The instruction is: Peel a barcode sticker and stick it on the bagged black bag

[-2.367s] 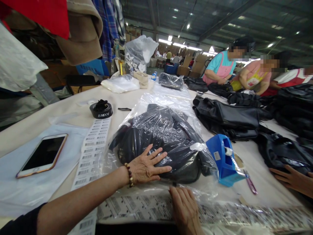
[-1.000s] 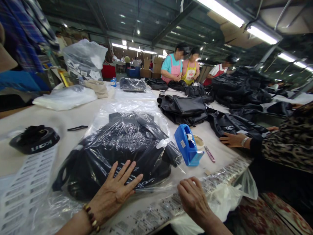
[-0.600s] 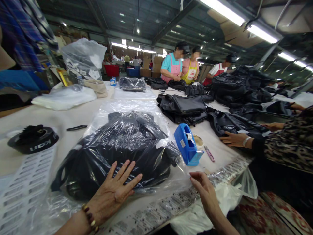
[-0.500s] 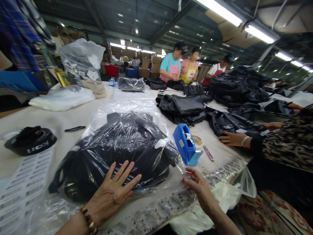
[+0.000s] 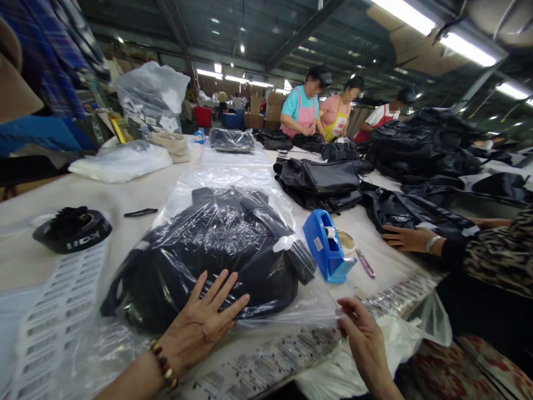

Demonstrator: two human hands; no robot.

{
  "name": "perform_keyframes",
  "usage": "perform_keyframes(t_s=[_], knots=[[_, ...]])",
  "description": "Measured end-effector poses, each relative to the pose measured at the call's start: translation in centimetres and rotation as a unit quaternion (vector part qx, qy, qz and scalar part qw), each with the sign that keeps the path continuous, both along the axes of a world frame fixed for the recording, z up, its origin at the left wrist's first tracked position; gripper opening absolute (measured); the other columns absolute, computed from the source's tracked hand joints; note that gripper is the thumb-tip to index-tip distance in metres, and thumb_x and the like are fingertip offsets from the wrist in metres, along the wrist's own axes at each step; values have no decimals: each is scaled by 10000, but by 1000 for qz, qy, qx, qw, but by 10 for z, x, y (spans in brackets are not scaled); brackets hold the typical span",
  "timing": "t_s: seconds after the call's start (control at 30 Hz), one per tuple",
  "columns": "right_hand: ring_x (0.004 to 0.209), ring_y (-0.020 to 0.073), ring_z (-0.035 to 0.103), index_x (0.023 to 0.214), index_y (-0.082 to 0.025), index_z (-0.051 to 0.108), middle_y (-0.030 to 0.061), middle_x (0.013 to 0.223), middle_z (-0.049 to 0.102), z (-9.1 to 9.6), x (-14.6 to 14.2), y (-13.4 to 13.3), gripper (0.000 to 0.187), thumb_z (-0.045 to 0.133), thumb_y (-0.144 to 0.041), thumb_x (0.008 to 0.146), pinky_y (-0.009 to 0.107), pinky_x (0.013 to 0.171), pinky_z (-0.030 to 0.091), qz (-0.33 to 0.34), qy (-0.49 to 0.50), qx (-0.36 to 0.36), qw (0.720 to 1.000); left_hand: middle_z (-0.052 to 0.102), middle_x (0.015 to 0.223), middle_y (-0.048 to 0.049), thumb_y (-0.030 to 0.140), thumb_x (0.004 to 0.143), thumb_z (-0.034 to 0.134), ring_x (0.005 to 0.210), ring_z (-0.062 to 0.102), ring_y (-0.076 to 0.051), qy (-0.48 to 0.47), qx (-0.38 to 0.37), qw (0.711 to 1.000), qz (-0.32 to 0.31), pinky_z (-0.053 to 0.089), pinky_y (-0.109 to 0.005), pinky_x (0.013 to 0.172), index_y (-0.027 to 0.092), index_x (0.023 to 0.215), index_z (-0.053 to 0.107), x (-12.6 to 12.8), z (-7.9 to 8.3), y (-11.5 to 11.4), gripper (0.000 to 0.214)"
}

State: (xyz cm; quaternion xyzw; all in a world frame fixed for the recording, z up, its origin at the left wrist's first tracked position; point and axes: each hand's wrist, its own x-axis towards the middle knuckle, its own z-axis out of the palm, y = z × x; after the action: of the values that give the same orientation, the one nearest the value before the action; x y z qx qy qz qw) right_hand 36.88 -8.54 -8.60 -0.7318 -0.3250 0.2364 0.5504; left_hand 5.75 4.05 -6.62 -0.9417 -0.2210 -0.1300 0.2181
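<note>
A black bag (image 5: 254, 278) lies inside a clear plastic bag (image 5: 312, 305) on the table in front of me. My left hand (image 5: 204, 322) rests flat on the near side of the wrapped bag, fingers spread. At the plastic's near right corner, my right hand (image 5: 362, 333) has its thumb and fingertips closed on the thin edge, which is drawn out toward them. A blue tape dispenser (image 5: 327, 250) stands just beyond that hand, to the right of the wrapped bag. Pink-handled snips (image 5: 366, 263) lie beside the dispenser.
Barcode label sheets (image 5: 62, 311) and a black strap roll (image 5: 75, 230) are on the left. Another black bag (image 5: 320, 183) sits further back. A co-worker's hand (image 5: 410, 239) touches a black bag at right. More people stand across the table.
My right hand has moved slightly down and closed its fingers on the plastic edge, pulling it straighter. My left hand stays flat on the bag. The view has shifted a little left.
</note>
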Motion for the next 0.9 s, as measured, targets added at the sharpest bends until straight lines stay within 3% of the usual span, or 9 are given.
perform_keyframes(t_s=[0.1, 0.17, 0.2, 0.3, 0.37, 0.43, 0.53, 0.7, 0.9], knots=[[639, 186, 574, 925, -183, 589, 37, 772, 615, 1, 5, -10, 280, 576, -345, 697, 305, 535, 462, 8, -104, 30, 994, 499, 1335, -159, 303, 865, 497, 1245, 444, -320, -25, -16, 1000, 10, 422, -581, 933, 329, 1313, 420, 2, 1, 0, 455], [883, 229, 587, 1009, -184, 584, 84, 979, 616, 8, 4, -17, 261, 553, -298, 777, 361, 719, 481, 38, -268, 93, 958, 497, 1335, -164, 300, 861, 509, 1244, 445, -322, -25, -21, 999, 10, 429, -582, 928, 324, 1307, 429, 3, 3, 0, 453], [987, 234, 555, 1063, -184, 573, 92, 1059, 596, 12, 0, -19, 270, 547, -268, 808, 382, 814, 453, 80, -359, 124, 922, 494, 1336, -168, 292, 857, 518, 1243, 445, -326, -22, -21, 1000, 7, 434, -585, 922, 320, 1308, 427, 4, 3, 0, 461], [1112, 224, 475, 1203, -168, 517, 81, 1148, 586, 22, -16, -13, 373, 571, -206, 836, 402, 967, 329, 256, -560, 154, 773, 492, 1336, -177, 265, 850, 530, 1241, 444, -333, -18, -23, 1000, 3, 442, -595, 912, 309, 1314, 421, 3, 5, -1, 479], [1099, 216, 470, 1200, -166, 521, 59, 1124, 615, 23, -26, -1, 327, 532, -193, 875, 410, 981, 282, 309, -612, 146, 713, 500, 1329, -173, 277, 859, 523, 1237, 449, -331, -26, -27, 999, 4, 442, -598, 914, 312, 1305, 433, 3, 6, -1, 456], [1015, 195, 496, 1081, -181, 570, 32, 1004, 651, 20, -30, 12, 213, 416, -169, 934, 402, 943, 278, 317, -601, 140, 720, 512, 1319, -170, 324, 875, 507, 1224, 464, -330, -35, -34, 999, 1, 451, -599, 905, 316, 1291, 451, 3, 7, -2, 421], [807, 155, 507, 866, -178, 564, 2, 751, 613, 14, -29, 25, 261, 323, -166, 967, 345, 815, 307, 347, -544, 126, 754, 519, 1310, -173, 393, 881, 489, 1214, 476, -335, -43, -39, 998, -5, 454, -608, 895, 316, 1284, 462, 3, 9, -2, 411], [654, 136, 471, 777, -178, 531, -11, 655, 535, 11, -24, 32, 296, 315, -220, 975, 298, 704, 299, 361, -498, 79, 785, 515, 1322, -142, 373, 867, 526, 1241, 448, -326, -56, -36, 998, -17, 428, -593, 933, 336, 1289, 453, 0, 7, -1, 430], [627, 140, 497, 679, -189, 529, -9, 620, 554, 11, -28, 40, 419, 288, -347, 985, 293, 698, 297, 341, -465, -1, 817, 586, 1224, -68, 296, 882, 519, 1245, 429, -245, -120, -36, 990, -59, 153, -527, 1114, 298, 1201, 548, -1, 5, -3, 321]])
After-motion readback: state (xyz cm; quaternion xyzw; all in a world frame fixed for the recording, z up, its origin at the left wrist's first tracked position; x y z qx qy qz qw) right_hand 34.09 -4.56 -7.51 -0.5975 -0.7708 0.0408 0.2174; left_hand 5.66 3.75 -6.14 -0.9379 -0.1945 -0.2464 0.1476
